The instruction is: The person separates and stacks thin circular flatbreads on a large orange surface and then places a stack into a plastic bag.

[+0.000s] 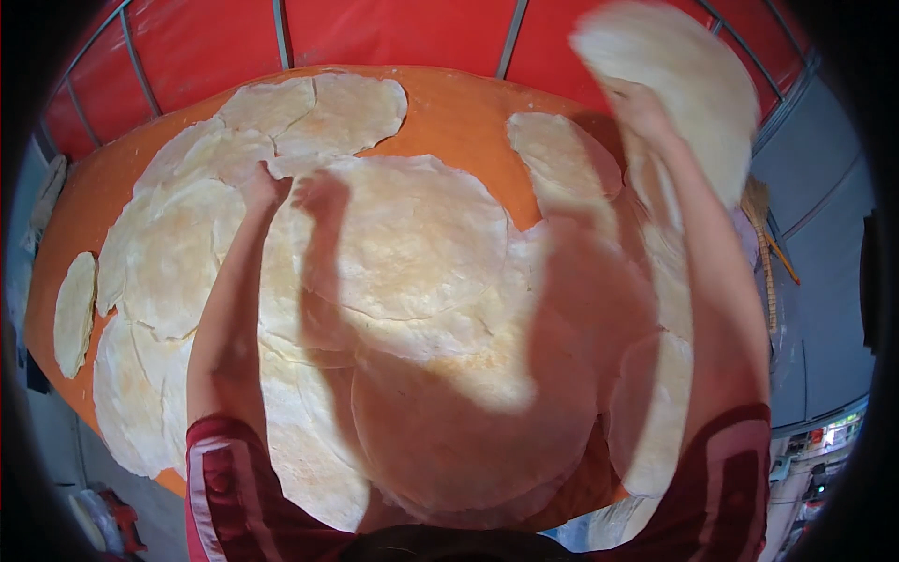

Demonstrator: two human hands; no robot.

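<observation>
My right hand (640, 111) grips the lower left edge of a large thin round flatbread (685, 77), raised over the table's far right part and blurred. Over the flatbreads at the left, my left hand (265, 188) hangs with nothing seen in it; its thumb stands apart from the fingers. Many thin pale flatbreads, such as a large round one (414, 239), overlap across the orange tabletop (456, 119). Another round flatbread (470, 435) lies nearest my body, in shadow. A small oval one (564, 156) lies at the right, below the raised flatbread.
Red sheeting (393, 35) on metal bars borders the table's far side. A folded piece of flatbread (74, 314) lies at the left edge. A straw brush or broom (762, 211) is right of the table. A red object (125, 520) stands at the lower left.
</observation>
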